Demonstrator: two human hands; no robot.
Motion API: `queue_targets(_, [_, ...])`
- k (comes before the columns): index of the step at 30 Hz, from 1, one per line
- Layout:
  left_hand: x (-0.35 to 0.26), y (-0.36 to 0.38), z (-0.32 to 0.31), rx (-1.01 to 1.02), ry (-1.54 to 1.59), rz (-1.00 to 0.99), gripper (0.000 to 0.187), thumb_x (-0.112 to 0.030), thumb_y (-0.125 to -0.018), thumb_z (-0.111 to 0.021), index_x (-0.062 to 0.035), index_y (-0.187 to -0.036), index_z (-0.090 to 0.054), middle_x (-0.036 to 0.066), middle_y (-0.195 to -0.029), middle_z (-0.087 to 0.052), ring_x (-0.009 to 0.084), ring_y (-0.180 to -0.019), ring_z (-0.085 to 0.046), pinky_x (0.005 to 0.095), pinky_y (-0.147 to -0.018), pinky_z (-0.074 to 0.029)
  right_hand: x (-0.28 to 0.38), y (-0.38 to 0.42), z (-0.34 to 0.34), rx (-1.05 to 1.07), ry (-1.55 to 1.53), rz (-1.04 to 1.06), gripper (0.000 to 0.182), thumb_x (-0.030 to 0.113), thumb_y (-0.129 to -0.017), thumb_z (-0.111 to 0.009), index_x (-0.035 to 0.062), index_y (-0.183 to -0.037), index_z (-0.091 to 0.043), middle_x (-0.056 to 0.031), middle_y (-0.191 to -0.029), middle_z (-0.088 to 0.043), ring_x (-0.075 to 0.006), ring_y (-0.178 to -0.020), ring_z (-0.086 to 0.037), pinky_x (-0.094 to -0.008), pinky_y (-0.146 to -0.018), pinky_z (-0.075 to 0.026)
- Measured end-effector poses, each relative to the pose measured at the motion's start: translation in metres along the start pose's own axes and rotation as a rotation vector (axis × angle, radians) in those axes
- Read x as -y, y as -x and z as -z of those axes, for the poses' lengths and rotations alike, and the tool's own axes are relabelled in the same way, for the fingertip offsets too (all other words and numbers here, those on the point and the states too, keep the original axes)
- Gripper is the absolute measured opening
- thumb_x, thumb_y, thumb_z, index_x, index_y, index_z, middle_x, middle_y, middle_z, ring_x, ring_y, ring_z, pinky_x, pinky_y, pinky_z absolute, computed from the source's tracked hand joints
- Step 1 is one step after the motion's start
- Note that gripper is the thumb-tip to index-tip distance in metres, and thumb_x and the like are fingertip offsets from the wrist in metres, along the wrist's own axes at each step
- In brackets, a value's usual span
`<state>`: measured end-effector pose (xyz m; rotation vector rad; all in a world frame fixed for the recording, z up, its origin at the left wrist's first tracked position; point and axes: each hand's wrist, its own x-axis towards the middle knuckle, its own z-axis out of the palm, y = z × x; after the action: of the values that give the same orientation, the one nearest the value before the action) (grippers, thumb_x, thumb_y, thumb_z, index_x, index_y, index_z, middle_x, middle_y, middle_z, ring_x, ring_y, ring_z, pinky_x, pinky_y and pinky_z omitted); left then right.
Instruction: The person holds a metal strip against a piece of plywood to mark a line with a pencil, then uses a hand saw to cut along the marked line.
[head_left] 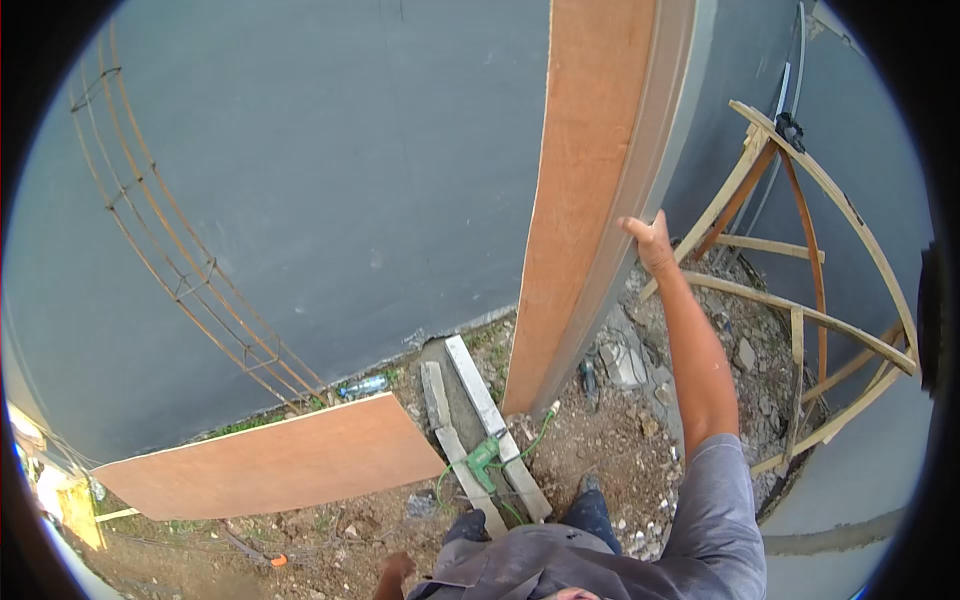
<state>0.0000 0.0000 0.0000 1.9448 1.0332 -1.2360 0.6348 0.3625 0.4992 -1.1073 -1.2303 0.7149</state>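
My right hand [652,243] grips the right edge of a tall upright panel, its thumb on the front and its fingers partly hidden behind the edge. The panel has an orange-brown plywood face [585,170] and a grey strip [640,150] along its right side. Low at the bottom edge hangs my left hand [397,567], near my body; its fingers are too small and dark to make out. Between my feet and the wall, a green power drill [483,458] with a green cord lies on pale planks [485,400].
A plywood sheet [280,455] lies tilted at the left. Wired rebar [180,220] leans on the grey wall [400,170]. A wooden trestle frame [800,290] stands at the right. Rubble, a plastic bottle [363,386] and a dark-handled tool [588,378] lie on the dirt.
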Motion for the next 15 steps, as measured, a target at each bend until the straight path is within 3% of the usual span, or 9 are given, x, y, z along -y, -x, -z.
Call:
queue_targets(2, [-0.013,-0.002,-0.016,-0.248,0.494,0.095,0.025,-0.028,-0.085,-0.052,-0.0139,-0.104,-0.059,0.009,-0.11,-0.063,0.0248,-0.097,-0.062,0.038,-0.08,-0.051,-0.036,-0.03,-0.023,-0.057,-0.06,0.107,0.039,0.018,-0.066,-0.063,-0.0033,-0.098,-0.06,-0.0099,-0.086,-0.062,-0.019,-0.078,-0.059,-0.0343,-0.071,-0.048])
queue_targets(3, [-0.048,0.011,0.018,-0.259,0.808,0.179,0.025,-0.028,-0.085,-0.052,-0.0137,-0.104,-0.059,0.009,-0.11,-0.063,0.0249,-0.097,-0.062,0.038,-0.08,-0.051,-0.011,-0.063,0.019,-0.062,0.014,0.086,0.036,0.018,-0.065,-0.063,-0.0026,-0.094,-0.059,-0.008,-0.082,-0.06,-0.0181,-0.074,-0.056,-0.0336,-0.068,-0.047])
queue_targets(6, [-0.073,0.018,0.06,-0.26,1.457,0.352,0.025,-0.028,-0.086,-0.051,-0.0132,-0.105,-0.058,0.009,-0.11,-0.063,0.0252,-0.097,-0.062,0.0382,-0.079,-0.051,-0.033,-0.098,0.011,-0.052,0.039,-0.029,0.031,0.019,-0.063,-0.062,-0.001,-0.086,-0.059,-0.0053,-0.078,-0.057,-0.0165,-0.07,-0.052,-0.0323,-0.064,-0.044])
queue_targets(11, [-0.081,0.04,0.108,-0.357,1.783,0.397,0.026,-0.028,-0.087,-0.051,-0.0123,-0.106,-0.057,0.01,-0.11,-0.062,0.0257,-0.097,-0.062,0.0385,-0.078,-0.051,-0.055,-0.145,0.002,0.065,0.103,-0.138,0.025,0.019,-0.061,-0.06,0.0017,-0.079,-0.058,-0.0034,-0.074,-0.054,-0.0156,-0.067,-0.049,-0.0315,-0.062,-0.042])
queue_targets(15, [-0.085,0.05,0.117,-0.407,1.884,0.412,0.026,-0.028,-0.087,-0.051,-0.0116,-0.107,-0.056,0.01,-0.11,-0.062,0.0261,-0.097,-0.062,0.0387,-0.078,-0.051,-0.06,-0.159,-0.034,0.144,0.123,-0.179,0.034,0.019,-0.062,-0.061,0.0001,-0.089,-0.059,-0.0068,-0.083,-0.058,-0.0186,-0.076,-0.053,-0.032,-0.07,-0.044])
